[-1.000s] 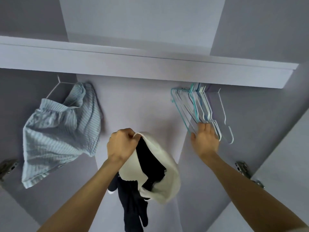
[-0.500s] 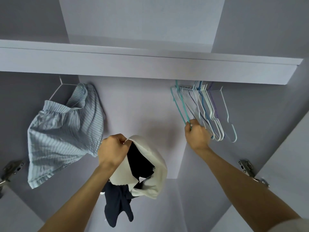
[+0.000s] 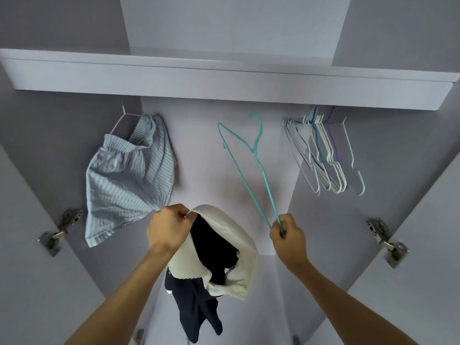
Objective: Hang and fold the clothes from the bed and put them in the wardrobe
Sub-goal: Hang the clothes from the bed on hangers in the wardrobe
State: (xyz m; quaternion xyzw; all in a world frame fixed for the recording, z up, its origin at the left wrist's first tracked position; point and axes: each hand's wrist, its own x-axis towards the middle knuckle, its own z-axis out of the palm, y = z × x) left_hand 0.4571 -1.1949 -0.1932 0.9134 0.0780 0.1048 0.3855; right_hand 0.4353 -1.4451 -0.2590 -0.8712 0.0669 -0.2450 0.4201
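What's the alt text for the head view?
Inside an open wardrobe, the right hand grips a teal hanger while the left hand holds up a white and navy garment. A striped blue garment hangs left, spare hangers right.

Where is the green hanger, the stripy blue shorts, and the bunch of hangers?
teal hanger [image 3: 258, 168], head view, its long wire arm.
striped blue shorts [image 3: 129, 180], head view, middle of cloth.
hanging hangers [image 3: 323, 155], head view, middle of bunch.

Matt, smooth lilac-grey panels line the wardrobe. A thin teal hanger looks like coated wire, faintly glossy. The hanging striped shorts are crinkled pale-blue cloth. The white garment is soft matt fabric, possibly knit, around dark navy cloth. The door hinges are shiny metal.
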